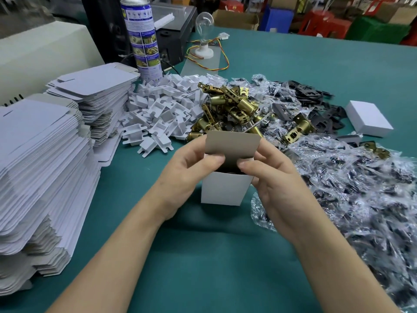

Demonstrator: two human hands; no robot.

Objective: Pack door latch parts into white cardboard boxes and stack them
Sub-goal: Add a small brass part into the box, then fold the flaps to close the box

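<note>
Hands (228, 175) around one open box (225, 188)

white box (225, 188) w/ grey flap inside, brass-gold latches (228, 107), black plates (316, 96), teal table (203, 256).

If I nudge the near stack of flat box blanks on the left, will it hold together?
Probably not well. The stack of flat box blanks is tall with edges already fanned out, so sheets would likely slide. Single blanks look thin, probably light and bendy. Pushing low seems safer than pushing the top.
</note>
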